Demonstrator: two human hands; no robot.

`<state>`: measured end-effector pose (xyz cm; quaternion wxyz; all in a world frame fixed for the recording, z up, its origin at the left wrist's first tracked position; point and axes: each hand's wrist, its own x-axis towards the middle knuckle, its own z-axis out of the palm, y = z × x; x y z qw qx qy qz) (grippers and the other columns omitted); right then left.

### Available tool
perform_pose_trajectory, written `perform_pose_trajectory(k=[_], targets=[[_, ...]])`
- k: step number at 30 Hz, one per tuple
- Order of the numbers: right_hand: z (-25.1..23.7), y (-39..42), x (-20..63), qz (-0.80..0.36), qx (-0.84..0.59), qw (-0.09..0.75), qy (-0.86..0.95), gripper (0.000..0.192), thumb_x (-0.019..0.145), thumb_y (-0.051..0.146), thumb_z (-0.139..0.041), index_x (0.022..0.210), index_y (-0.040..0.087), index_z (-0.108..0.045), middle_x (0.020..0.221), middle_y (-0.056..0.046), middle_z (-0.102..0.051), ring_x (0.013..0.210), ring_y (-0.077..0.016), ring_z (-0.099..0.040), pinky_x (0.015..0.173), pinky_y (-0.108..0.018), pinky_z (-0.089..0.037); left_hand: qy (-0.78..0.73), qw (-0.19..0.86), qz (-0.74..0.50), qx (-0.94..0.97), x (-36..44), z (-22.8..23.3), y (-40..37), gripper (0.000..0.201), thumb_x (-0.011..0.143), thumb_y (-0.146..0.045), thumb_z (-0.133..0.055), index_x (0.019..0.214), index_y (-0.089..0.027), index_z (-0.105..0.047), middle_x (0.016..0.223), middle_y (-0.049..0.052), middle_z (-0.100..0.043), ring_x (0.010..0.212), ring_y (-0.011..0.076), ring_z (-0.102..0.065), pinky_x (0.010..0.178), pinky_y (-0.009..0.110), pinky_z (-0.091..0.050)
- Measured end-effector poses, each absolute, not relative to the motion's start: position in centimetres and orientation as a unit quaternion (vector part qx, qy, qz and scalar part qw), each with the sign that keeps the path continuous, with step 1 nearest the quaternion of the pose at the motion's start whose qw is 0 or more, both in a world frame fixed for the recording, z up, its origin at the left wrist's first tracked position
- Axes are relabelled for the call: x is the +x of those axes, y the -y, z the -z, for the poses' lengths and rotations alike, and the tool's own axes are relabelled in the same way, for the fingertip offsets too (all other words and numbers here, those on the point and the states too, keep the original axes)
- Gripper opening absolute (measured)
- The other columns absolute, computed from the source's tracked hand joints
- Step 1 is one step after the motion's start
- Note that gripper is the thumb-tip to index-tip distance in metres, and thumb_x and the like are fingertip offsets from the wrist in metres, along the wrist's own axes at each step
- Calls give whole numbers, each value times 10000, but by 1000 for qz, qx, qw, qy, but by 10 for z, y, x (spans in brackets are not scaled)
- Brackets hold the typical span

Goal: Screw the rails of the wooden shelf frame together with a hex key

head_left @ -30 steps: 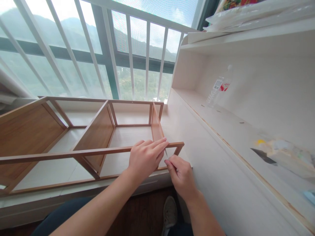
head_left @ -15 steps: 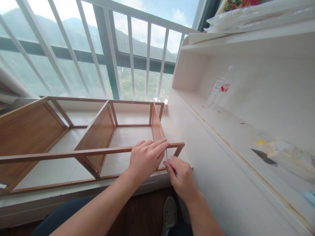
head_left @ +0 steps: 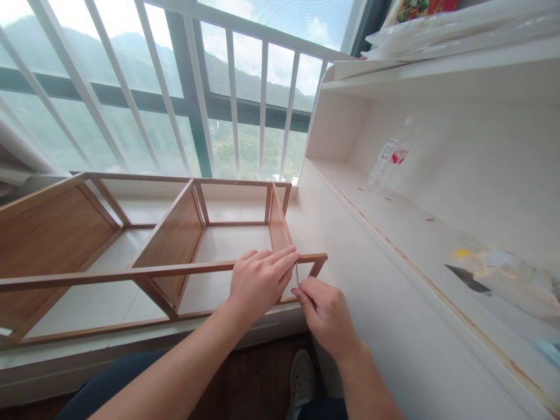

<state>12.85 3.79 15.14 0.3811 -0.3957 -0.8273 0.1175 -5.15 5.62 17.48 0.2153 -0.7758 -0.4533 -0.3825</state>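
Note:
A brown wooden shelf rack (head_left: 175, 271) lies on its side on the pale window ledge, its panels standing upright between the rails. My left hand (head_left: 261, 279) is closed over the front upper rail close to its right end, fingers together and bent across the wood. Just right of it and lower, my right hand (head_left: 324, 303) pinches a thin metal hex key (head_left: 297, 273) between thumb and forefinger. The key's shaft runs up towards the rail beside the end panel (head_left: 279, 219); its upper tip is hidden by my left fingers.
On the right stands a white cabinet (head_left: 363, 262) with a clear plastic bottle (head_left: 389, 154), small scraps and a plastic bag (head_left: 503, 277) on its shelf. White railings (head_left: 231, 87) cross the window behind the rack. My shoe (head_left: 301, 376) is on the dark floor below.
My right hand and wrist have shifted slightly to the right and turned a little, still pinching the hex key. My left hand stays on the rail.

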Motion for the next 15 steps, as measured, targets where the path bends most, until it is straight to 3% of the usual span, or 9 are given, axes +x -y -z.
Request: perform_pose_trajectory(k=[15], targets=[[-148, -39, 130, -135, -392, 388, 823, 366, 1071, 307, -407, 718, 224, -356, 658, 33, -423, 594, -131, -410, 595, -280, -253, 446, 216, 387, -778, -52, -174, -57, 208, 934, -218, -643, 1099, -308, -733, 1210, -96, -747, 786, 129, -723, 666, 351, -441]])
